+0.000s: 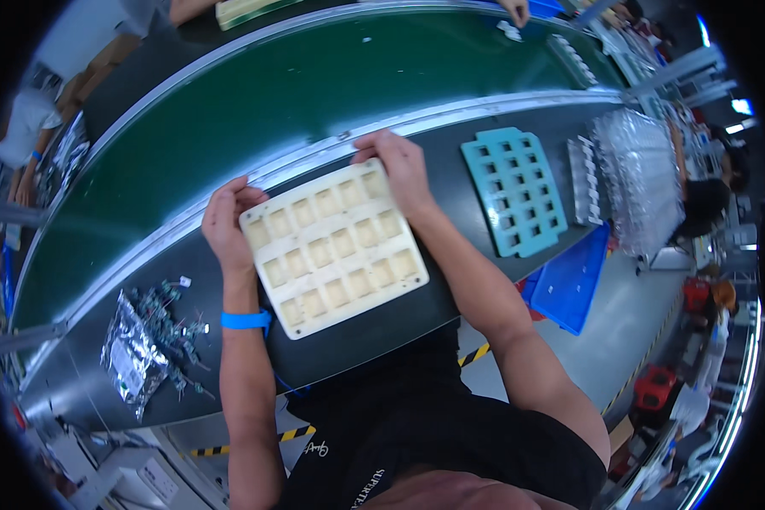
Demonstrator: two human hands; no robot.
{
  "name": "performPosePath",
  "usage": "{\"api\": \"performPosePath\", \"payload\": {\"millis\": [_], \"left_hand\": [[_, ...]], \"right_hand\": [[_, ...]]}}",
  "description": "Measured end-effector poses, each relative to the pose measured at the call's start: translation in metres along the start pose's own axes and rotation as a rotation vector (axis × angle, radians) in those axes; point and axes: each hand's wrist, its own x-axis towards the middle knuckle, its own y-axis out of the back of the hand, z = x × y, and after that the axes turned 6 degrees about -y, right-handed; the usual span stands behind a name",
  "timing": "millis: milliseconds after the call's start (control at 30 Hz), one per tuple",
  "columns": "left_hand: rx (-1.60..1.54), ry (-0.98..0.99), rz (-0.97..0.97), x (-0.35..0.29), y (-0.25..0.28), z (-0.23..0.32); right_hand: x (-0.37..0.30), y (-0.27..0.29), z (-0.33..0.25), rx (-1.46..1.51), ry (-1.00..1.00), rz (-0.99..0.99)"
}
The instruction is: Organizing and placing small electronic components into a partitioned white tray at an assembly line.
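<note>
"Where does the cream tray (pixel 328 227) sit?"

"Between the two hands, slanted over the dark worktop (pixel 357 348), nearer the person than the green conveyor (pixel 255 110)."

"And the left hand (pixel 227 223)?"

"Beside the tray's left edge, its fingers curled in toward the far left corner."

"The right hand (pixel 399 172)?"

"At the far right corner — palm by the right edge, fingers bent at the far edge. Most of the tray lies nearer the person than either hand's fingertips."

"Are they gripping it?"

"Both hands are part-curled at its corners, but I can't tell how firmly they close; the undersides are hidden."

"What's around it?"

"To the right, a teal tray (pixel 515 195) with square holes, well apart from the right fingers. To the left — a silver bag (pixel 133 361) beside a heap of small green parts (pixel 166 327)."
</note>
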Motion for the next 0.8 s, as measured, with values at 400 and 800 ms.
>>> {"api": "performPosePath", "payload": {"millis": [400, 800], "left_hand": [[-0.007, 0.005, -0.032, -0.001, -0.012, 0.001], [0.053, 0.024, -0.103, 0.002, -0.001, -0.008]], "right_hand": [[-0.002, 0.009, -0.001, -0.035, 0.078, -0.031], [0.005, 0.013, 0.002, -0.096, 0.009, -0.141]]}}
